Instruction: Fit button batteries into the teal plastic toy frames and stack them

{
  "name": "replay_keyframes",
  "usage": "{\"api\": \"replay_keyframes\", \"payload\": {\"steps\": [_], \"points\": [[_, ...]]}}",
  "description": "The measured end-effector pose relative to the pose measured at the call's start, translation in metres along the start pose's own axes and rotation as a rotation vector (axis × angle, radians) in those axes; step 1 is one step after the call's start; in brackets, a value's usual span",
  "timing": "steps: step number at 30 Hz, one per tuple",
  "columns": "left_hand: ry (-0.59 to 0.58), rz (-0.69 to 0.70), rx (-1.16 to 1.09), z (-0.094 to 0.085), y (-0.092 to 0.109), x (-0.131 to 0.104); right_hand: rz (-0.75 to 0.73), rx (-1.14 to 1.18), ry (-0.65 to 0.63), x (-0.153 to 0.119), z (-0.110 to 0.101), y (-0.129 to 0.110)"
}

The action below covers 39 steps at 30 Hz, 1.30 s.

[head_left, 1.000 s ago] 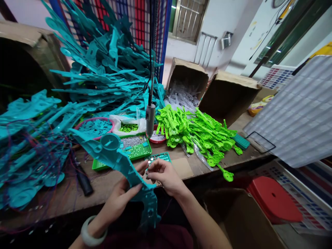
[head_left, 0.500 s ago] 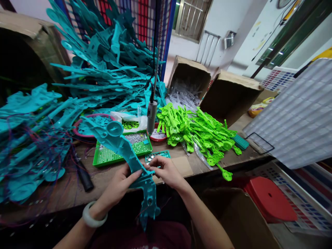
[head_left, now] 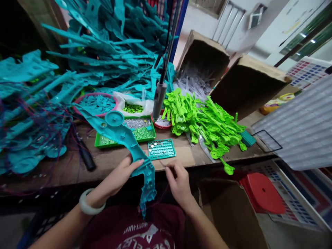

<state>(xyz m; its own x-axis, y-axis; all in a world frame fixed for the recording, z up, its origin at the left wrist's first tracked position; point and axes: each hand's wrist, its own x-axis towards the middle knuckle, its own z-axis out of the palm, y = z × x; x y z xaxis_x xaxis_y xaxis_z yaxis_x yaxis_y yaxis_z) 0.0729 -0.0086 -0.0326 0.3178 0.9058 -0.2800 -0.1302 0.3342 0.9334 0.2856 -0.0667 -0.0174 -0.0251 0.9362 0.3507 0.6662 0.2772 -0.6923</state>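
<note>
Left hand (head_left: 121, 174) grips the teal shell (head_left: 124, 138), steadying it; right hand (head_left: 178, 181), beside the shell, pinches a thin wire.

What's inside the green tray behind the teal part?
The green tray holds a heap of small silvery parts on a dotted floor. The held teal plastic part crosses its front, hiding the middle of the tray.

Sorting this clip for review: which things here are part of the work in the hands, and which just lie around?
In hand:
left hand gripping the teal plastic shell
right hand pinching a thin wire
small teal tray of round metal pieces, closest to the hands

Lying about:
green plastic parts
teal parts pile
cardboard boxes
red stool
</note>
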Motion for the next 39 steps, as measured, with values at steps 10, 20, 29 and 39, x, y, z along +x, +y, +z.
{"api": "replay_keyframes", "payload": {"steps": [10,20,29,39], "points": [[-0.139,0.034,0.007,0.008,0.005,0.006,-0.194,-0.435,-0.166,-0.01,0.015,-0.011],[-0.112,0.192,0.343,0.001,-0.003,-0.006,-0.041,-0.154,0.115,-0.026,0.047,-0.006],[-0.02,0.141,0.306,0.002,-0.009,-0.006,0.011,-0.035,0.188,-0.028,0.056,-0.001],[0.074,0.161,0.406,0.003,-0.02,-0.008,0.11,0.152,0.116,-0.035,0.046,0.0]]}}
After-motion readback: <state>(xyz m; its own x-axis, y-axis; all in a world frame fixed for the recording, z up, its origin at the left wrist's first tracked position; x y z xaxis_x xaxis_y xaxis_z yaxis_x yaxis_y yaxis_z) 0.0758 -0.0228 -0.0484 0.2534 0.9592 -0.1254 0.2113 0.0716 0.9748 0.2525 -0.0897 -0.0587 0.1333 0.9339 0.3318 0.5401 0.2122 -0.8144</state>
